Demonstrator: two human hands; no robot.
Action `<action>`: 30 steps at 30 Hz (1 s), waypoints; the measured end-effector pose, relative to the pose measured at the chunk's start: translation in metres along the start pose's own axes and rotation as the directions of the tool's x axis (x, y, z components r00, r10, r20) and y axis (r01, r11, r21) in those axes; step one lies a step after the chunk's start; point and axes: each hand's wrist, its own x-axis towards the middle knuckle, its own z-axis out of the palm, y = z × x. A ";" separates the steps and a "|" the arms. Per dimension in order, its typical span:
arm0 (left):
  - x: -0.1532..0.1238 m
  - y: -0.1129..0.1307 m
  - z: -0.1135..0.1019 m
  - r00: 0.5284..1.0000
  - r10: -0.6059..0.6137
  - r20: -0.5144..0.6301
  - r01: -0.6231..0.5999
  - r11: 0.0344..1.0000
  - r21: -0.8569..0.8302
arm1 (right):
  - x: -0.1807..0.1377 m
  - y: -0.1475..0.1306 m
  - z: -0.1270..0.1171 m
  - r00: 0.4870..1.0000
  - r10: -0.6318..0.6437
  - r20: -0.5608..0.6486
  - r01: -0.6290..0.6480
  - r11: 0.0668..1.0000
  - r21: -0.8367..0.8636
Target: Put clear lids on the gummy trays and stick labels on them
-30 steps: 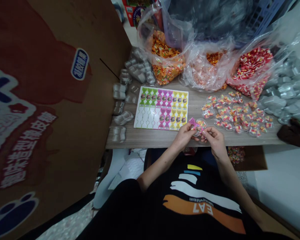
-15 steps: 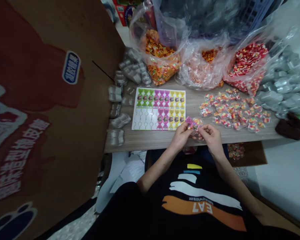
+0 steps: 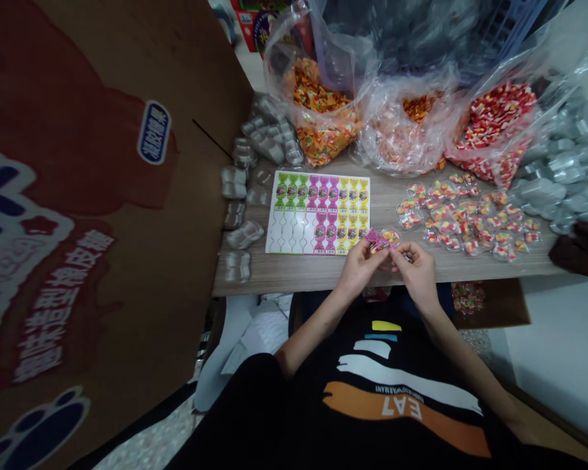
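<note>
Since a moment ago we have kept both hands together at the near edge of the grey wood-grain table (image 3: 294, 271), and the small clear plastic capsule with its pink sticker label (image 3: 379, 239) has tilted slightly between them. Our left hand (image 3: 361, 266) pinches the capsule from the left, fingertips closed narrowly on the pink label's end. Our right hand (image 3: 415, 267) meets it from the right, fingers curled in tight on the clear shell, so the capsule sits between the two sets of fingertips, just above the table. Just left of it lies the sheet of green, pink and yellow stickers (image 3: 318, 210), partly peeled. To the right spreads a cluster of filled candy capsules (image 3: 465, 219). Behind stand clear bags of orange and red sweets (image 3: 323, 124).
</note>
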 end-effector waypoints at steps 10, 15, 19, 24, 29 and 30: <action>-0.002 -0.002 -0.004 0.983 0.078 -0.166 -0.080 0.997 -0.002 | 0.013 0.018 -0.002 0.993 0.104 0.051 -0.107 0.992 0.061; -0.001 -0.003 -0.006 0.986 0.089 -0.138 -0.088 0.996 0.012 | 0.016 0.012 -0.012 0.994 0.035 0.103 -0.051 0.987 0.154; -0.004 -0.007 -0.002 0.992 0.077 -0.098 -0.072 0.996 0.052 | 0.010 0.000 0.002 0.983 -0.002 0.184 -0.036 0.978 0.204; -0.006 -0.015 0.000 0.993 0.052 -0.103 -0.043 0.995 0.088 | 0.008 0.006 0.012 0.992 0.010 0.128 -0.034 0.981 0.191; -0.010 -0.018 0.002 0.842 0.437 -0.316 -0.280 0.855 0.436 | 0.004 0.009 0.011 0.998 0.003 0.062 -0.015 0.982 0.187; -0.012 -0.017 0.003 0.775 0.549 -0.313 -0.330 0.774 0.540 | 0.003 0.008 0.011 0.998 0.003 0.055 -0.013 0.984 0.179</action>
